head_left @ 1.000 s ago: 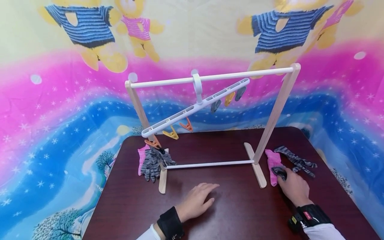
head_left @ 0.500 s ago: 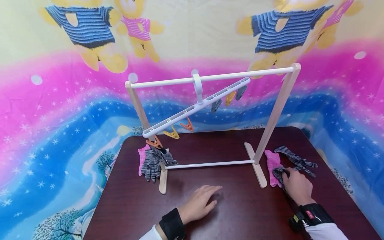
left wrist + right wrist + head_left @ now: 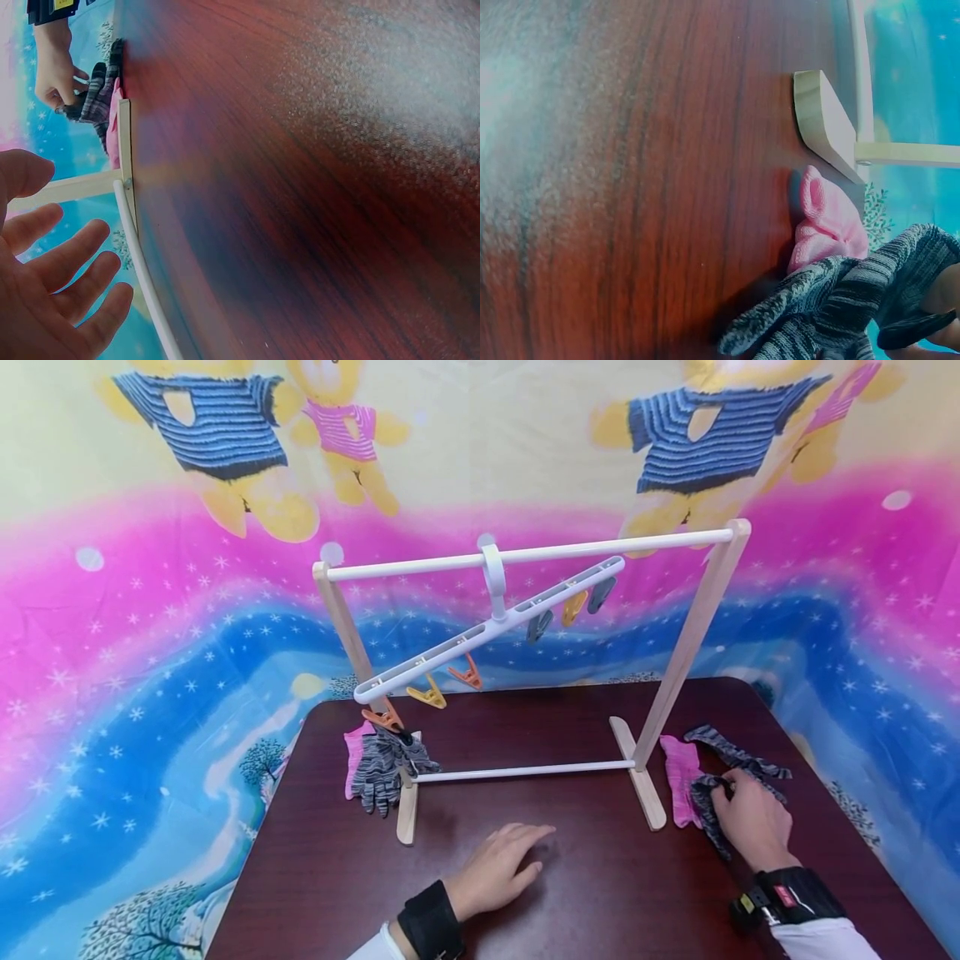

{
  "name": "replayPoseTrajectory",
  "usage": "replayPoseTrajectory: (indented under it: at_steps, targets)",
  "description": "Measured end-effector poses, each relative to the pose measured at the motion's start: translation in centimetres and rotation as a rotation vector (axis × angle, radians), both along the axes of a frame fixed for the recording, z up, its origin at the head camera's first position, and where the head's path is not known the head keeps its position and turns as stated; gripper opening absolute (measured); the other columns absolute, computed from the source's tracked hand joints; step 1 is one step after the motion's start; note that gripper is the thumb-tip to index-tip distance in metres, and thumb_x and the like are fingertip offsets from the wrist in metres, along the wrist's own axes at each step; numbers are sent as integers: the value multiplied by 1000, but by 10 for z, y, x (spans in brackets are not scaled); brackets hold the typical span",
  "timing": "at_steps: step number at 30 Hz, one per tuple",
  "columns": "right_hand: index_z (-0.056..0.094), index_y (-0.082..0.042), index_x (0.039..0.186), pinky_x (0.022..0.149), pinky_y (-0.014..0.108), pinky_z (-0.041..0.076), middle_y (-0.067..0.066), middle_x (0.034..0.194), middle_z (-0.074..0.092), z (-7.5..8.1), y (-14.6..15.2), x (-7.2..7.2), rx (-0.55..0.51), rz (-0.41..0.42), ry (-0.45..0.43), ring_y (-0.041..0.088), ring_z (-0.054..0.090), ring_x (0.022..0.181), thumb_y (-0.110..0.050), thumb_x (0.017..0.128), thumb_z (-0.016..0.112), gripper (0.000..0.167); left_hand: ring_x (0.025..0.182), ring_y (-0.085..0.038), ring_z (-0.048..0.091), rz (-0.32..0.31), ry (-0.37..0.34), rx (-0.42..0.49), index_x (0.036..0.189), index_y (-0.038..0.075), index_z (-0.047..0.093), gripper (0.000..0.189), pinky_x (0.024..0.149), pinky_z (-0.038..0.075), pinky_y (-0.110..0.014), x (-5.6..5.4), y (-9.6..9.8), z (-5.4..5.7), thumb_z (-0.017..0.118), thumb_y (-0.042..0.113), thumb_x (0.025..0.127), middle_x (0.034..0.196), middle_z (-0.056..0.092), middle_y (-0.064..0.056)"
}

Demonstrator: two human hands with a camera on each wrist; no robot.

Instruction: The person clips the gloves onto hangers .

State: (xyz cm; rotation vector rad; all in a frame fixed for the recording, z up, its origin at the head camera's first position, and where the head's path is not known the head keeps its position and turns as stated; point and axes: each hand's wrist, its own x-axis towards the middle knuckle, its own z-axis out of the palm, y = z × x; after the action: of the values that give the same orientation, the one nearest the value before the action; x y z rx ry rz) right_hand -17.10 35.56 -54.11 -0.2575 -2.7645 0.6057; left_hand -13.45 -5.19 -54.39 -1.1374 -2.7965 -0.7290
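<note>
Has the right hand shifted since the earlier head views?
Yes; in the head view, the right hand has moved rightward, farther from the right rack foot.

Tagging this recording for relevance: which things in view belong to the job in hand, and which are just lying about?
Likely in the job:
right hand
striped glove it holds
white hanger
yellow clip on its lower half
rack bearing the hanger

Apparently just lying about:
pink knitted item near that hand
second pink item, far left
printed backdrop, scenery only
</note>
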Motion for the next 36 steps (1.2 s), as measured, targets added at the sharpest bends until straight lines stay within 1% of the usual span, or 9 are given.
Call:
replayPoseTrajectory:
  at_steps: [3,7,13,19,24,26,29,33,36]
  targets:
    - [62,2,106,46,35,32,21,82,67,1,-1,0,-6,-7,6,27,58,59,-17,94,55,23,127,-16,60,-5,-5,1,145,18,53,51,105,49,-37,0,0,0,65,20,96,138,65,3]
    - [57,1,108,46,34,32,17,75,63,2,-2,0,-14,-14,1,24,54,56,-17,96,50,23,127,-17,60,-9,-15,1,145,17,54,51,105,49,-38,0,-1,0,65,19,96,138,65,2]
    - [54,1,116,46,33,31,20,77,63,4,-6,-1,-11,-22,40,26,54,56,-19,101,49,25,127,-18,60,-6,-14,-7,145,17,54,50,104,49,-38,1,-3,1,64,20,96,137,65,2]
    - [58,3,120,47,31,29,21,79,64,12,-11,-1,-3,4,113,21,50,53,-18,104,52,27,126,-18,61,-10,-17,5,144,16,55,49,104,50,-37,1,-5,2,64,19,96,136,65,2]
    - [61,4,119,48,30,32,28,93,68,19,-15,0,-1,27,190,27,57,58,-13,101,57,25,126,-18,60,-15,-15,2,143,15,56,48,104,50,-37,1,-7,2,64,18,96,136,66,2]
    - [62,4,119,48,30,33,28,95,68,21,-17,0,0,31,212,29,59,60,-12,101,57,25,127,-18,60,-14,-17,-2,143,16,56,48,104,50,-37,1,-7,3,64,19,96,136,65,2]
    - [63,3,118,49,29,33,27,94,68,26,-19,0,-5,40,244,30,59,62,-13,101,57,24,128,-18,60,-11,-29,-1,144,16,55,48,104,49,-37,1,-7,4,63,20,97,137,65,1]
    - [65,2,115,49,28,32,25,92,68,34,-24,0,-16,68,320,32,59,63,-12,99,59,23,128,-19,59,-3,-37,11,145,18,54,48,104,49,-39,-1,-5,8,62,20,98,138,64,0]
    - [66,2,114,49,27,32,23,90,68,40,-28,1,-20,89,376,30,57,62,-11,98,61,21,129,-20,59,1,-43,24,145,18,53,48,105,49,-40,-3,-5,11,62,21,98,139,64,-1]
